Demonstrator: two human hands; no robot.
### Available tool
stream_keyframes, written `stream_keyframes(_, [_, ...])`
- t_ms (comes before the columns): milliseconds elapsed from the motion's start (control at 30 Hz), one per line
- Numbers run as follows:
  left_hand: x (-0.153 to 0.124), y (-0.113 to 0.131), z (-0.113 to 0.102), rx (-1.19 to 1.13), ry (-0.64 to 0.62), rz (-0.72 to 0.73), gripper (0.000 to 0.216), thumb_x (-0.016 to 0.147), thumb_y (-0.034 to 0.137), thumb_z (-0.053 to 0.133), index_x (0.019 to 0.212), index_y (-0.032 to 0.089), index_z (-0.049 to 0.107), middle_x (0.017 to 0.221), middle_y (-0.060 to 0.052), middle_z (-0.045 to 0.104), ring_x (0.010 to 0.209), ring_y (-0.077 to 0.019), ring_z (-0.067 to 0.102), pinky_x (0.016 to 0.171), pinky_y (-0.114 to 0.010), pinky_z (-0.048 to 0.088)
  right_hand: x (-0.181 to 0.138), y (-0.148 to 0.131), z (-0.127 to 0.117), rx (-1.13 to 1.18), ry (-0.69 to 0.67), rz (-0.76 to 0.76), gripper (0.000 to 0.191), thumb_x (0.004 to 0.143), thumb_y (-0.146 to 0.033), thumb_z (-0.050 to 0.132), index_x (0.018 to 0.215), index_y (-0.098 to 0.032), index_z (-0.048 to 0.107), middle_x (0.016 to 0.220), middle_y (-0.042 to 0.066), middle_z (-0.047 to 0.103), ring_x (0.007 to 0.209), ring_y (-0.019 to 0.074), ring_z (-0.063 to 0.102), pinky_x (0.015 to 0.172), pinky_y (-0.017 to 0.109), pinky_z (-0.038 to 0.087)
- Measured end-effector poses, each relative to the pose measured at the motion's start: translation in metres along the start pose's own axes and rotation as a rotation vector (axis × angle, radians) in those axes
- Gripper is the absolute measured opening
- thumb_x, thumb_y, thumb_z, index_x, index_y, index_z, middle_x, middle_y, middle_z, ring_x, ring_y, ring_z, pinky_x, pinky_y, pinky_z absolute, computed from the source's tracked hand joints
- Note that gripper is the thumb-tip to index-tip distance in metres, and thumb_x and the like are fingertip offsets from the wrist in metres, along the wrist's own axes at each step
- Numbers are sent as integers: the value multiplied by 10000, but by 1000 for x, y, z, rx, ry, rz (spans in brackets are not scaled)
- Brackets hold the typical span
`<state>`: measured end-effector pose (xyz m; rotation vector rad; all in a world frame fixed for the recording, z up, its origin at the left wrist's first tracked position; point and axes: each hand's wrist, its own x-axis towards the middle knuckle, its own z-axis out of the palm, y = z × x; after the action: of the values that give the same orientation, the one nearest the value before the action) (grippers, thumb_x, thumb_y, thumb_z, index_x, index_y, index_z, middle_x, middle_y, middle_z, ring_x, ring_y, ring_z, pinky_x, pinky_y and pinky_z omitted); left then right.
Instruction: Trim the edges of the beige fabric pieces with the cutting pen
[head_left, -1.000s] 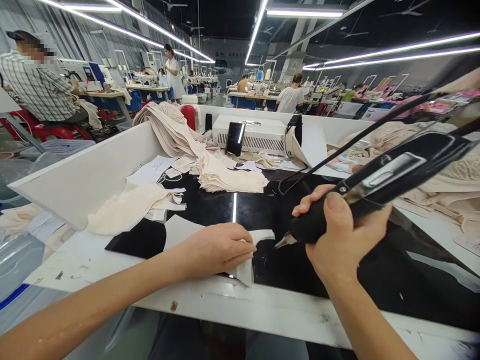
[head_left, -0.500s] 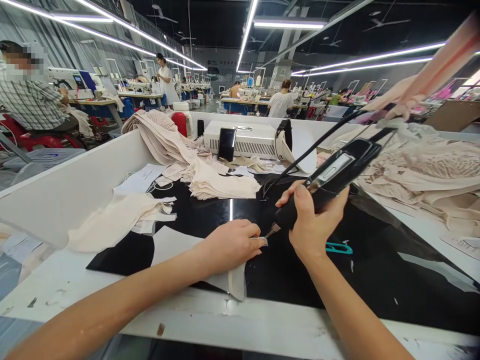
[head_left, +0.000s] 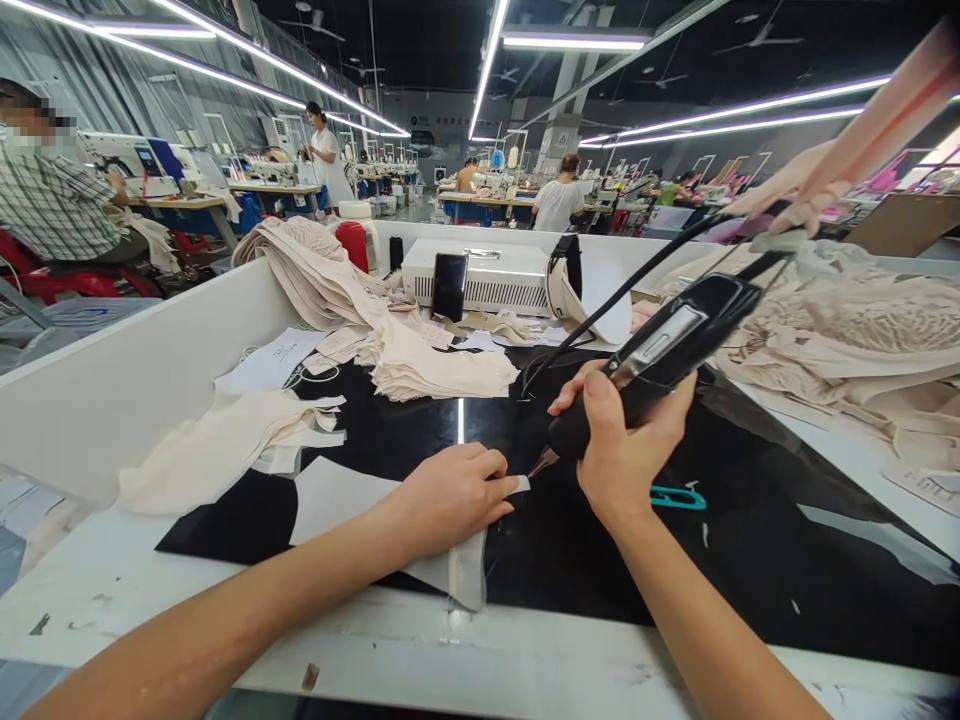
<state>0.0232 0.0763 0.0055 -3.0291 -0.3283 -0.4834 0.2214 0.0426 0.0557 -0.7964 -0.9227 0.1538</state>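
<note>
slipping, the tool (head_left: 686,325) gripped in my right hand (head_left: 628,455) could nick my left hand (head_left: 454,495); its pinch on the piece (head_left: 330,500) is unclear.

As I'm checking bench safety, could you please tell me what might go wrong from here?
The tip of the tool in the right hand is very close to the fingers of the left hand, so a slip might hurt them.

The left hand covers part of the white piece; if it shifts, the piece could slide.

The cable dips close to the cloth pile and might snag it.
</note>
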Motion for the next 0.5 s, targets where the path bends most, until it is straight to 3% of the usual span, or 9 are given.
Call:
stream_keyframes(333, [-2,-1,2,-6,36,31,208,1202,316,763,1314,155,830,1202,-86,793,1081,-250,754,1014,-398,654,2,-6,2,-10,18,-10,543,910,-559,986,1087,-301,543,827,-110,739,551,130,682,576,306,627])
stream_keyframes(500, [-1,-2,2,-9,40,34,202,1201,320,765,1300,157,830,1195,-84,793,1070,-248,757,1007,-398,649,1,-6,3,22,-1,-9,515,917,-522,991,1071,-306,548,814,-108,739,547,132,679,554,295,622])
